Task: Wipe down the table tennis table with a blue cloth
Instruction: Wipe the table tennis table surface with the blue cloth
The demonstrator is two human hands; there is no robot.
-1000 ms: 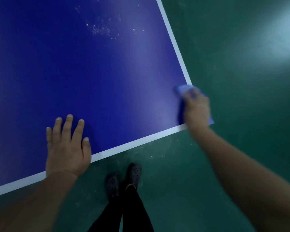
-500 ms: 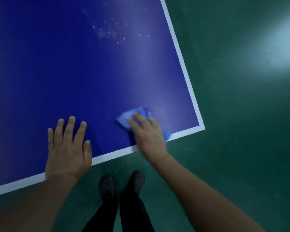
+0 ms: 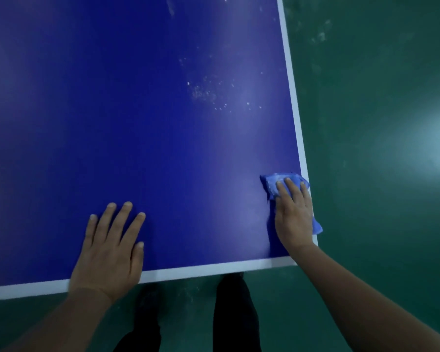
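Pressing blue cloth [image 3: 273,182] onto table [image 3: 137,110]

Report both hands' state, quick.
Left hand: open, flat on the dark blue table tennis table.
Right hand: open, straight fingers pressing the crumpled blue cloth near the table's corner.

The table [image 3: 137,110] has a dark blue top with a white line along its near and right edges. A blue cloth [image 3: 273,182] lies at the near right corner, partly over the right edge. A patch of white specks [image 3: 206,94] sits farther up. Two flat hands rest on the top.
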